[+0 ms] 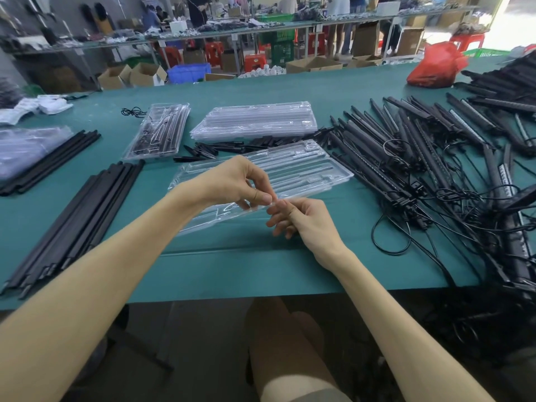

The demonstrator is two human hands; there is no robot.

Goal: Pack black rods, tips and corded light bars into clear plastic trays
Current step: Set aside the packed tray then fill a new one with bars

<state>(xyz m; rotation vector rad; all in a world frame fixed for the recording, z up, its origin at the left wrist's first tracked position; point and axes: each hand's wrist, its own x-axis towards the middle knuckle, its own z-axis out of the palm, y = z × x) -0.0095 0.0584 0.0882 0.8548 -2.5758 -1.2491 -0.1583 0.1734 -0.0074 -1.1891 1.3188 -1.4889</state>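
The green table carries everything. On its right, a big tangle of corded light bars spreads out to the edge. On its left lie bundles of black rods, pointing away from the person. Behind the work spot sits a stack of empty clear trays, and left of it is a packed tray with dark parts in its pockets. A loose scatter of tips lies between the stack and the tray being worked on. That tray is at the middle of the table, just in front of the person, with its pockets empty and its near edge lifted off the cloth.

The step looks like peeling thin clear layers apart at that near edge. Whether these are two nested trays or a lid and its base, I cannot tell. It would go best by starting at one spot and drawing the layers apart slowly, so air gets between them and the plastic does not crease. The freed piece should then be laid flat, within reach of both piles.

The left grip comes from above, thumb and forefinger almost closed, pinching the clear edge. The right grip meets it from the right, thumb and forefinger pinching the same edge just beside it. Its other fingers are loosely curled and hold nothing else.
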